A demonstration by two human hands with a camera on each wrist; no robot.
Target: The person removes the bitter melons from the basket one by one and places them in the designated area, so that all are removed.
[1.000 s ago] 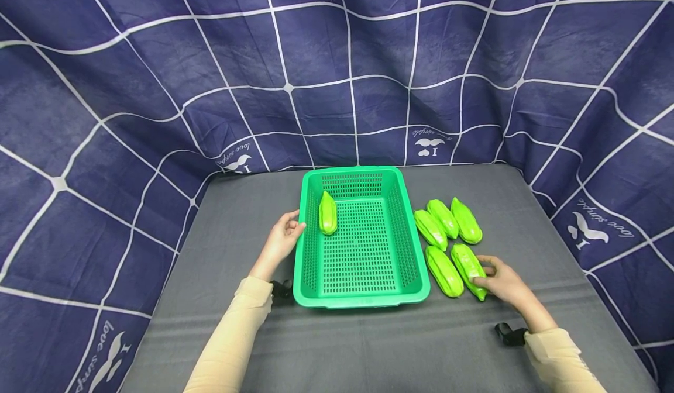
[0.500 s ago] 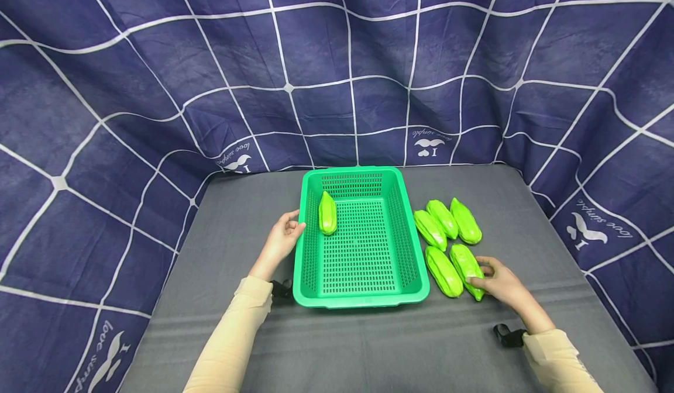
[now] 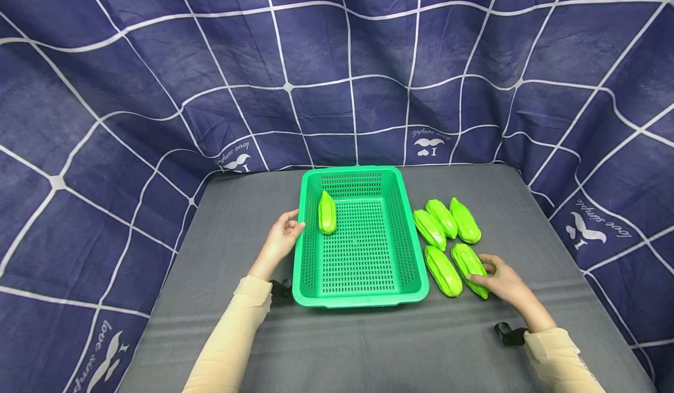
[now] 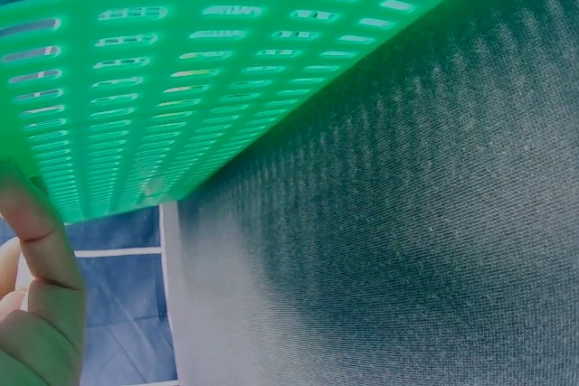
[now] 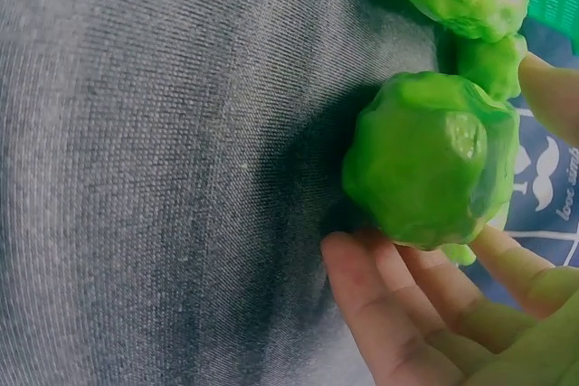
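Observation:
A ribbed, bright green gourd [image 3: 467, 262] lies on the table, and my right hand [image 3: 500, 280] grips it near its close end. In the right wrist view the fingers [image 5: 389, 296] run along one side of the gourd [image 5: 434, 160], with the thumb across from them. My left hand [image 3: 282, 238] holds the left rim of a green plastic basket [image 3: 363, 303]. The left wrist view shows a curled finger [image 4: 41, 250] by the basket's slotted outer wall [image 4: 190, 51]; the thumb's contact is hidden there. Inside the basket, at the left, is one similar gourd [image 3: 327, 214].
Several more green gourds lie right of the basket, among them one [image 3: 444, 271] beside the held gourd and one [image 3: 465, 220] farther back. Grey cloth [image 3: 347, 346] covers the table. A blue curtain with white lines [image 3: 379, 106] hangs behind and at both sides.
The gourd in my right hand has turned slightly, its near tip shifting a little to the right. My left hand and the basket have stayed in place.

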